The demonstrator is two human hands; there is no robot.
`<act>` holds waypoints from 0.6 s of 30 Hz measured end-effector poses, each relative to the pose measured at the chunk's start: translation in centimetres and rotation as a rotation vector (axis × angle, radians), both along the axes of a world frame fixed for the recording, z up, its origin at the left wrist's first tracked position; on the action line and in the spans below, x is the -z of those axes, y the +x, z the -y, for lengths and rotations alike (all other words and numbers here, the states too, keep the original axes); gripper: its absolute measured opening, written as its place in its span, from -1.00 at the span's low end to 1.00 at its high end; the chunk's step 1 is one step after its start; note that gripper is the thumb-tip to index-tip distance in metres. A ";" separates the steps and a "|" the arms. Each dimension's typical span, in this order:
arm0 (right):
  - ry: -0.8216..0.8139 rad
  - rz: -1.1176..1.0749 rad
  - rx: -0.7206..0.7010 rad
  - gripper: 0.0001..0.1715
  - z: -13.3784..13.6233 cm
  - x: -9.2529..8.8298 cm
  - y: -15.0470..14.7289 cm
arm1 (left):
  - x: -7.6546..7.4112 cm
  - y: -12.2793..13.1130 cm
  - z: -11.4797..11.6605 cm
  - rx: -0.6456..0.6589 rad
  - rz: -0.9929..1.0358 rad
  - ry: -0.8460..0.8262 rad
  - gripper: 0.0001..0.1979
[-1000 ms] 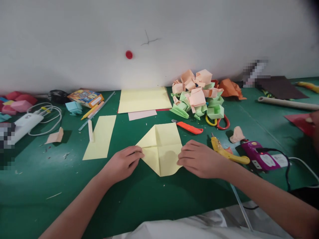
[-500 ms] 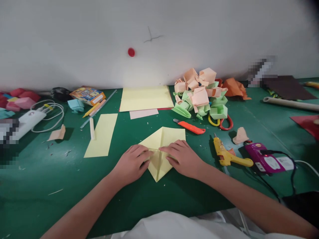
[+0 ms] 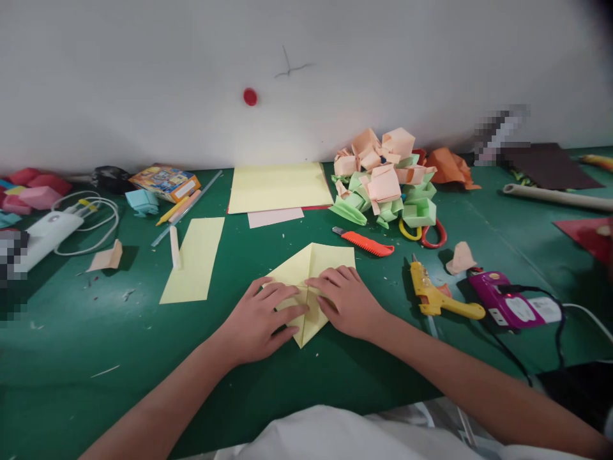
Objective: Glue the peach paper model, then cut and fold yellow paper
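A pale yellow sheet of paper (image 3: 311, 263) lies partly folded on the green table, with creases running up its middle and a point toward me. My left hand (image 3: 261, 319) lies over its left side, fingers spread flat on the folded flap. On the right side rests my right hand (image 3: 349, 300), its fingertips pressing the paper near the centre crease and its fingers slightly curled. Part of the paper is hidden beneath both hands. Beyond it lies an orange-red utility knife (image 3: 366, 243).
Left of the paper are a yellow strip (image 3: 196, 268) and a white stick (image 3: 175, 248). Behind are stacked yellow sheets (image 3: 278, 188) and a heap of folded paper pieces (image 3: 383, 185). Scissors (image 3: 433, 235), a yellow glue gun (image 3: 435, 294) and a purple power strip (image 3: 502, 300) sit at right.
My left hand has opened out, its fingers spreading and reaching right across the paper's lower flap. My right hand stays at nearly the same place. The view has shifted slightly.
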State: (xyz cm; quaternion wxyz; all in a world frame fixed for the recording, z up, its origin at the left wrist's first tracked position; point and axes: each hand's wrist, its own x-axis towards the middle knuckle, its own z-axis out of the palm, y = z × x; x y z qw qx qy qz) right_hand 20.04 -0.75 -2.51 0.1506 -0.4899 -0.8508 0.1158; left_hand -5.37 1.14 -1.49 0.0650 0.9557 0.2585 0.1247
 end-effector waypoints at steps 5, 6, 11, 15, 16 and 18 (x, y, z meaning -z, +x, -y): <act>0.013 0.001 0.007 -0.60 0.0 0.1 0.0 | -0.5 -0.5 -0.3 0.078 -0.041 -0.048 -0.57; 0.015 -0.001 0.011 -0.60 0.0 0.1 0.0 | -0.5 -0.6 -0.3 0.088 -0.041 -0.055 -0.55; 0.032 0.001 0.037 -0.59 -0.1 0.2 -0.1 | -0.7 -1.0 -0.4 0.121 -0.059 -0.095 -0.44; 0.037 0.008 0.044 -0.62 -0.1 0.2 -0.2 | -0.8 -1.4 -0.2 0.133 -0.143 -0.109 -0.41; 0.038 0.008 0.047 -0.62 -0.1 0.2 -0.2 | -0.8 -1.4 -0.2 0.139 -0.156 -0.103 -0.42; 0.039 0.007 0.051 -0.63 -0.1 0.2 -0.2 | -0.9 -1.5 -0.2 0.147 -0.156 -0.089 -0.45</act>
